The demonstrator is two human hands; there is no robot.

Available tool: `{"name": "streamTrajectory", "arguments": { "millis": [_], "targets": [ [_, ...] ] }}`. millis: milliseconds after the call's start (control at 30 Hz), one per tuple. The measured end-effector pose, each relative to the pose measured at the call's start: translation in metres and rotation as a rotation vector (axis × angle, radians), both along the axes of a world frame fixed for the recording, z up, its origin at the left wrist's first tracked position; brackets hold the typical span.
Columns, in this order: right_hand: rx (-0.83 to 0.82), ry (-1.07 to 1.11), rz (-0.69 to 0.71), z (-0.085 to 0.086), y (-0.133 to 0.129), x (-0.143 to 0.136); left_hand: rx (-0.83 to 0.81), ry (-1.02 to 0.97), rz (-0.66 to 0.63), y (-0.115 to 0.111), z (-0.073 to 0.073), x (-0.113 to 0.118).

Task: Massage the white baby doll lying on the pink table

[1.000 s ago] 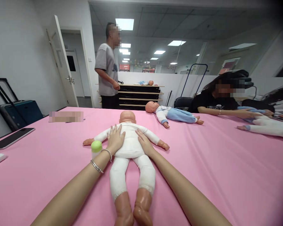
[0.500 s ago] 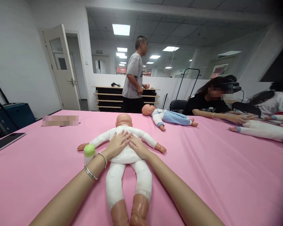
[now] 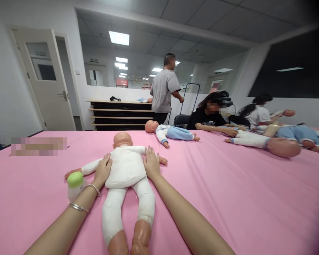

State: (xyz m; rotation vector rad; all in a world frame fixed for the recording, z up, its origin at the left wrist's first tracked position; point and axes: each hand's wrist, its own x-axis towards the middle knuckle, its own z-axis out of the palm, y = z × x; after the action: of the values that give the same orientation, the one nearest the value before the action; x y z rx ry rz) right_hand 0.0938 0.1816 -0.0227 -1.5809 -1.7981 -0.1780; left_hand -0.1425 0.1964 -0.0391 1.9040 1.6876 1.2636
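Observation:
A baby doll [image 3: 124, 166] with a white cloth body lies face up on the pink table [image 3: 228, 198], head away from me. My left hand [image 3: 102, 170] rests flat on the doll's side by its arm, fingers together. On the other side, my right hand [image 3: 150, 162] lies flat against the doll's flank and upper arm. Neither hand grips anything. A small bottle with a green cap [image 3: 74, 184] stands just left of my left wrist.
A second doll in blue and white [image 3: 170, 132] lies farther back. Seated people [image 3: 211, 118] at the right handle other dolls [image 3: 266, 143]. A person in a grey shirt [image 3: 164, 90] stands by low shelves [image 3: 119, 113]. A white door [image 3: 46, 78] is at the left.
My hands slid apart from the middle of the doll's chest out to its two sides. The view turned right, and the standing person walked to the right.

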Motion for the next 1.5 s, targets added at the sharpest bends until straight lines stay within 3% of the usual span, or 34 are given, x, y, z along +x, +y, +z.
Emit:
{"name": "streamTrajectory", "arguments": {
  "millis": [133,267,467,667,833,900,1000,1100,1200,1300,1400,1500],
  "targets": [
    [-0.115,0.037,-0.067,0.0,0.001,0.001,-0.057,-0.013,-0.157,0.0,-0.001,-0.001],
    [-0.065,0.087,-0.135,0.0,0.002,0.003,0.006,0.05,-0.162,0.004,-0.005,0.0],
    [-0.188,-0.066,-0.09,-0.006,0.008,0.0,-0.04,0.211,-0.013,0.005,-0.006,0.001],
    [-0.233,-0.115,-0.324,-0.011,0.01,0.014,-0.113,0.482,0.305,-0.005,0.003,-0.001],
    [-0.239,-0.058,-0.474,-0.003,0.011,0.025,-0.034,0.428,0.473,-0.012,0.008,0.0],
    [-0.141,-0.105,-0.366,-0.001,0.01,0.022,0.056,0.39,0.462,-0.012,0.01,0.001],
    [-0.027,-0.258,-0.035,-0.002,0.007,0.015,0.122,0.362,0.339,-0.01,0.01,0.001],
    [-0.091,-0.319,0.121,-0.005,0.005,0.013,0.055,0.43,0.205,-0.006,0.007,-0.001],
    [-0.165,-0.246,0.052,-0.008,0.006,0.015,-0.042,0.516,0.202,-0.005,0.003,-0.003],
    [-0.209,-0.162,-0.09,-0.01,0.008,0.016,-0.073,0.507,0.329,-0.005,0.002,-0.004],
    [-0.256,-0.102,-0.28,-0.009,0.009,0.018,-0.021,0.446,0.436,-0.007,0.004,-0.003],
    [-0.22,-0.063,-0.289,-0.001,0.009,0.018,0.129,0.332,0.388,-0.01,0.009,-0.001]
  ]
}}
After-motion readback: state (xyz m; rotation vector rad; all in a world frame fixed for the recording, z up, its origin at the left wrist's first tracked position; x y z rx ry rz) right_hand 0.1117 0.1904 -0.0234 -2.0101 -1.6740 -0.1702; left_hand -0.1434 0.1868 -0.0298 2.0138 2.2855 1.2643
